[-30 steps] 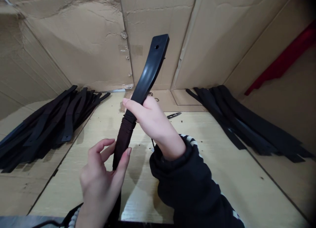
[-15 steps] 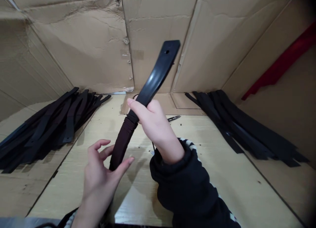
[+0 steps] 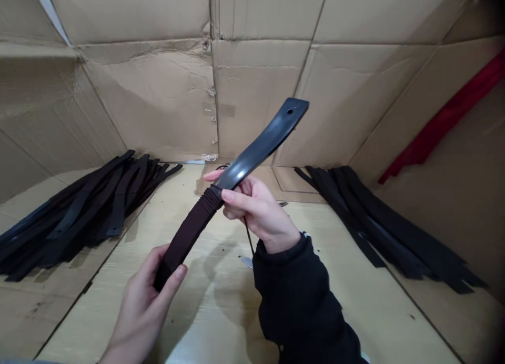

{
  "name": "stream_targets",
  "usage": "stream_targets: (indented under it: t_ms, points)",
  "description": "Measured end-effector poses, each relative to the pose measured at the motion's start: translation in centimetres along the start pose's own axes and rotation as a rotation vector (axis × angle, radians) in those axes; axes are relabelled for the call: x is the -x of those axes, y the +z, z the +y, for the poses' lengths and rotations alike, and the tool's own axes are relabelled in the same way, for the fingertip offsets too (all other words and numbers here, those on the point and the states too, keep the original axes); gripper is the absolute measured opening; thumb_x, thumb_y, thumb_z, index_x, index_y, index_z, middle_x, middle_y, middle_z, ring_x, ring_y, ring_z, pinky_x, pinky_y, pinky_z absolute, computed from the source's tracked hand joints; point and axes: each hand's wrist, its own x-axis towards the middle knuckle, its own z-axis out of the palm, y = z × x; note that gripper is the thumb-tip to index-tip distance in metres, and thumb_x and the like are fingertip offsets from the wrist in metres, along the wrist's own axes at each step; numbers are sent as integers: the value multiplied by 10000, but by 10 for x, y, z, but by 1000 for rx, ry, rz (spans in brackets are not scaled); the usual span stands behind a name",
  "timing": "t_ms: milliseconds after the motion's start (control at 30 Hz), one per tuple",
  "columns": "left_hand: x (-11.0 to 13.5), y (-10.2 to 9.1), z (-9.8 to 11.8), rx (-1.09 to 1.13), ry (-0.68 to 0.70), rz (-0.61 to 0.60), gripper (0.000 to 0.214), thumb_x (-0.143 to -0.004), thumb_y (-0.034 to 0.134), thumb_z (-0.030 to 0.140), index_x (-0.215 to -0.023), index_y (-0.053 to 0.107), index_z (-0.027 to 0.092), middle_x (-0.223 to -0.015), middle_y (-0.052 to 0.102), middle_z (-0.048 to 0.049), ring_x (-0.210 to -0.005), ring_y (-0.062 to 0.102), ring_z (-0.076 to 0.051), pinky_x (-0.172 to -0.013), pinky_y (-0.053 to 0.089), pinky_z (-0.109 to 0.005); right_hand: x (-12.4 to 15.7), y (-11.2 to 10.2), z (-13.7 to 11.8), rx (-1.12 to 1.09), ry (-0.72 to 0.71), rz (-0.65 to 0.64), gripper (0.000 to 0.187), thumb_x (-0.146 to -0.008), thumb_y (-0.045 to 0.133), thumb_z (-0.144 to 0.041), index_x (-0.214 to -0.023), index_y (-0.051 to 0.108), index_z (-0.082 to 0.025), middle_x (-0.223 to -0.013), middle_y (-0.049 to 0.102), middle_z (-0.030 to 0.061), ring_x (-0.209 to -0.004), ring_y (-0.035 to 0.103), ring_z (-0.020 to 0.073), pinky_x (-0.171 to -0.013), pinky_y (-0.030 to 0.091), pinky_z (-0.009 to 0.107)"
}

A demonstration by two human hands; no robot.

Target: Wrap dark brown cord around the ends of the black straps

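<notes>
**Curved black strip (image 3: 256, 148) held in both hands above a wood-grain board (image 3: 221, 311), between cardboard walls (image 3: 252, 101).**

Left to right: pile of black strips (image 3: 90, 211); left hand (image 3: 142, 306) closed around the cord-wrapped end (image 3: 189, 238); right hand (image 3: 252, 209) gripping the glossy strip just above the wrapping, its tip pierced by one hole; second pile of strips (image 3: 379, 222); red band (image 3: 442, 122) along the cardboard.

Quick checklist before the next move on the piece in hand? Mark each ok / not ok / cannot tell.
1. Black curved strip held by both hands: ok; left hand at the lower end, right hand at the top of the wrapping.
2. Dark brown wrapping snug: ok, no loose turns visible.
3. Hole near the tip unblocked: ok.
4. Thin dark cord below the right hand secured: cannot tell.
5. Stack of black strips and other stack clear of the hands: ok.
</notes>
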Motion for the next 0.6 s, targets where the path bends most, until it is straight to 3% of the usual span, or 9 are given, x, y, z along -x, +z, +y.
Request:
stream_targets:
  t_ms: [133,600]
  points:
    - [7,-3,7,71,-52,-44,463,-787,602,533,-1100,563,193,-686,507,13,-454,395,-101,-358,320,-195,-2,0,7,-116,-20,-114,291,-818,670,-287,-1072,620,-154,-541,212,-97,-440,133,31,-436,96,223]
    - [7,-10,24,167,-87,-33,436,-741,670,484,-1048,571,190,-635,459,34,-452,365,-87,-348,333,-162,-8,8,20,-80,44,-131,329,-805,691,-307,-1095,590,-191,-477,227,-121,-421,126,40,-448,92,242]
